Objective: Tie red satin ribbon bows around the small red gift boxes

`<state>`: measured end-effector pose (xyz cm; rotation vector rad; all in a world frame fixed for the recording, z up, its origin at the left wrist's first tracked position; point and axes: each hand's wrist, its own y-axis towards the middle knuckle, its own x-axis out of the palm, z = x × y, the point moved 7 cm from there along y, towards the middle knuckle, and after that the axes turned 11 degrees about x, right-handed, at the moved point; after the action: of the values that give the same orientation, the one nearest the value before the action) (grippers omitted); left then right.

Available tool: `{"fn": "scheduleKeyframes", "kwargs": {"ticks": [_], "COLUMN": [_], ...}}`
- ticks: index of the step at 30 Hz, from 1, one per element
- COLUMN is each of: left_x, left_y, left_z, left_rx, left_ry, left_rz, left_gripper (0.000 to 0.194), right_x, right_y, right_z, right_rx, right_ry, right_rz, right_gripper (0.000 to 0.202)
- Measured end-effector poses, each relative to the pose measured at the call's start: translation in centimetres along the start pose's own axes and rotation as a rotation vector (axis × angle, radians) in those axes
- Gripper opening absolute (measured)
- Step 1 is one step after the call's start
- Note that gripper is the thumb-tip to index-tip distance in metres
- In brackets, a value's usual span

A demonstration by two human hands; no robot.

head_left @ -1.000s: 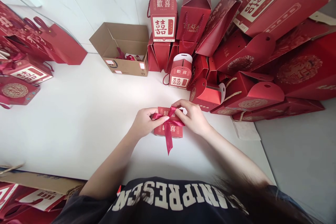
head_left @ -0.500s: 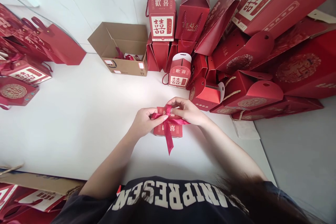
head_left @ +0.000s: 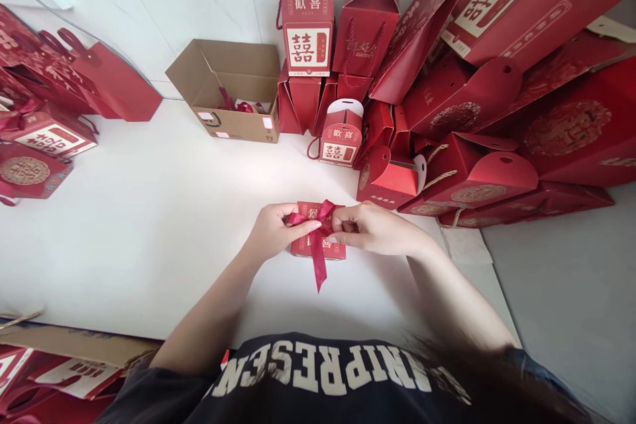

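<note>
A small red gift box point(head_left: 307, 248) with white lettering rests on the white table in front of me. Across its top runs a dark red ribbon point(head_left: 318, 265), partly looped, one tail hanging over the near side. My left hand point(head_left: 274, 230) pinches the ribbon at the box's left, its thumb reaching the crossing in the middle. At the right, my right hand point(head_left: 370, 228) has its fingers curled and pressed together on the ribbon by the loop. Those fingers hide part of the ribbon and the box's right side.
An open cardboard box point(head_left: 233, 122) with ribbon pieces inside stands by the wall. Red gift boxes point(head_left: 307, 26) are stacked at the back and right. Red bags point(head_left: 124, 83) and boxes lie at the far left. A carton point(head_left: 74, 341) of red packaging sits at the lower left.
My right hand has shifted down and slightly right, from above the ribbon's upright loop to its right side. The left hand keeps its hold, nearly unmoved. The box stays in place.
</note>
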<state>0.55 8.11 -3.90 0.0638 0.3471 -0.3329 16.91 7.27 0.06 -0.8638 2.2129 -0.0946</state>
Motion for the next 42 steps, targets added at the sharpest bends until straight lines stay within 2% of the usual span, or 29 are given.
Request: {"fn": "scheduleKeyframes", "kwargs": {"ticks": [11,16,20,22,24,26,28,30,32,33,37,42], "left_x": [0.0,-0.1,-0.3,-0.4,-0.5,-0.5,-0.4,-0.3,-0.3,-0.3,-0.4,-0.3], "left_y": [0.0,0.0,0.3,0.4,0.5,0.5,0.6,0.5,0.6,0.6,0.7,0.8], "left_z": [0.2,-0.2,-0.6,-0.9,-1.1,-1.3,-1.3,-1.2,-1.1,-1.1,-0.8,-1.0], "left_rx": [0.003,-0.046,-0.041,-0.043,-0.043,-0.039,-0.030,-0.022,-0.016,-0.012,0.019,0.024], "left_ry": [0.005,-0.065,-0.150,-0.182,-0.214,-0.238,-0.247,-0.245,-0.238,-0.232,-0.205,-0.211], "left_rz": [0.006,0.001,-0.051,-0.075,-0.085,-0.086,-0.091,-0.097,-0.095,-0.093,-0.087,-0.099], "left_gripper": [0.041,0.044,0.051,0.051,0.049,0.047,0.045,0.045,0.046,0.047,0.051,0.050], "right_x": [-0.6,-1.1,-1.3,-1.6,-2.5,-3.5,-3.9,-3.6,-2.6,-2.2,-0.7,0.2], "right_y": [-0.5,-0.7,-1.1,-1.7,-2.6,-3.5,-3.9,-3.6,-2.6,-2.0,0.3,1.1], "right_z": [0.6,1.5,2.5,3.0,3.1,2.2,0.4,-1.6,-3.0,-3.1,-1.9,-1.3], "right_rx": [0.017,0.082,0.153,0.213,0.298,0.329,0.220,-0.012,-0.239,-0.288,-0.274,-0.262], "right_ry": [-0.048,-0.094,-0.200,-0.346,-0.512,-0.577,-0.499,-0.344,-0.216,-0.169,-0.041,0.042], "right_rz": [-0.106,-0.157,-0.196,-0.115,0.070,0.284,0.458,0.551,0.525,0.514,0.464,0.405], "right_gripper": [0.033,0.028,0.026,0.021,0.015,0.019,0.022,0.019,0.016,0.014,0.009,0.005]}}
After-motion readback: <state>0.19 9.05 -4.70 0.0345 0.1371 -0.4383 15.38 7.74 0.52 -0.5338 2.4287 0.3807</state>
